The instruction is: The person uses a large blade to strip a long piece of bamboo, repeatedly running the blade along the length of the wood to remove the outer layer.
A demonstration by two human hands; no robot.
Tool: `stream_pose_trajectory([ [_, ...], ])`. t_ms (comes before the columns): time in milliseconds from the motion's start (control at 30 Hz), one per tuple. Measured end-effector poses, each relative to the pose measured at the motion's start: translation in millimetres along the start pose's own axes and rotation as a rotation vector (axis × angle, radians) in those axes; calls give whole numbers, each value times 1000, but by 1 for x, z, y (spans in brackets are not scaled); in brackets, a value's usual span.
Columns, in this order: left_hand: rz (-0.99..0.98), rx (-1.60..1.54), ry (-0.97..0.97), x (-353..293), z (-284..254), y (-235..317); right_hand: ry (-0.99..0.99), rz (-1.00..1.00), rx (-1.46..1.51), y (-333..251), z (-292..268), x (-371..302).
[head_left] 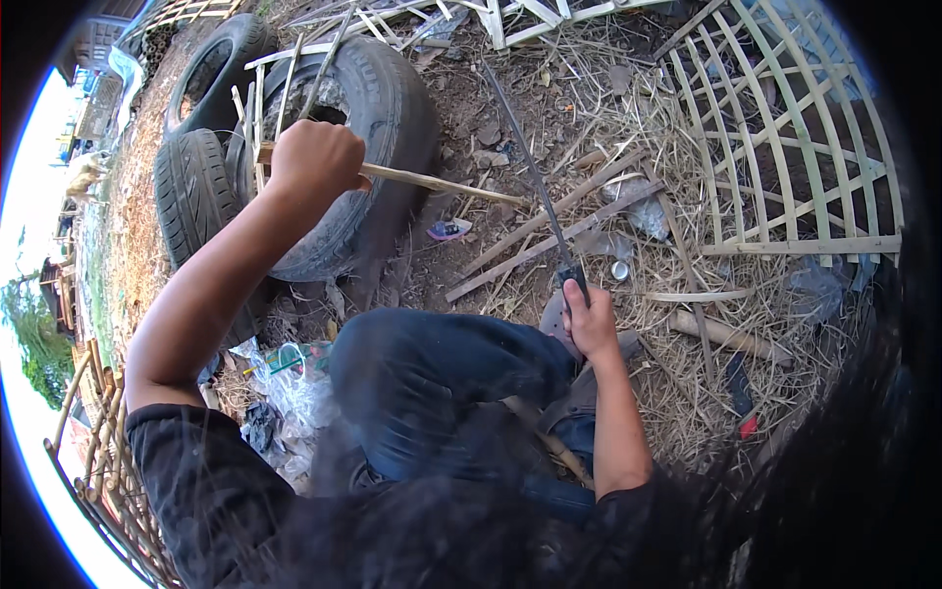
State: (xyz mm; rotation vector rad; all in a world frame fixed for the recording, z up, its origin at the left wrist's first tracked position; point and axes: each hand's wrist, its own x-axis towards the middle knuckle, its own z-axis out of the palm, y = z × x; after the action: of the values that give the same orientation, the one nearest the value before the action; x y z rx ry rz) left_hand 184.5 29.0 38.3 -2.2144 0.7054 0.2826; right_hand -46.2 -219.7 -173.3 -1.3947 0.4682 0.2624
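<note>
On straw-littered ground, the left hand grips a bamboo strip before the large tyre, far left, the right hand a long-bladed knife — seemingly a trimming step, the next stroke needing steadiness

Outdoor yard, as we see from sky at far left, tyres upper left, slatted lattice upper right, straw-strewn soil between.

Dark-clothed person, seen by me remotely.
I make out a black short-sleeved shirt, creased dark-blue trousers, greyish footwear, ungloved left hand and right hand.
</note>
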Motion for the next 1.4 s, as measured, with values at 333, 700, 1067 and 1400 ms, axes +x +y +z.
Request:
stream_pose_trajectory([
  [333,-31,-44,-11,1,-7,4,60,141,-186,38,1,6],
  [700,1,-35,47,-17,-5,-7,147,140,-174,22,-9,7],
  [1067,-315,-752,299,-171,-45,48,254,-235,160,-34,-13,-124],
  [1400,277,-1073,409,-211,-36,212,523,-495,400,-49,-4,-143],
])
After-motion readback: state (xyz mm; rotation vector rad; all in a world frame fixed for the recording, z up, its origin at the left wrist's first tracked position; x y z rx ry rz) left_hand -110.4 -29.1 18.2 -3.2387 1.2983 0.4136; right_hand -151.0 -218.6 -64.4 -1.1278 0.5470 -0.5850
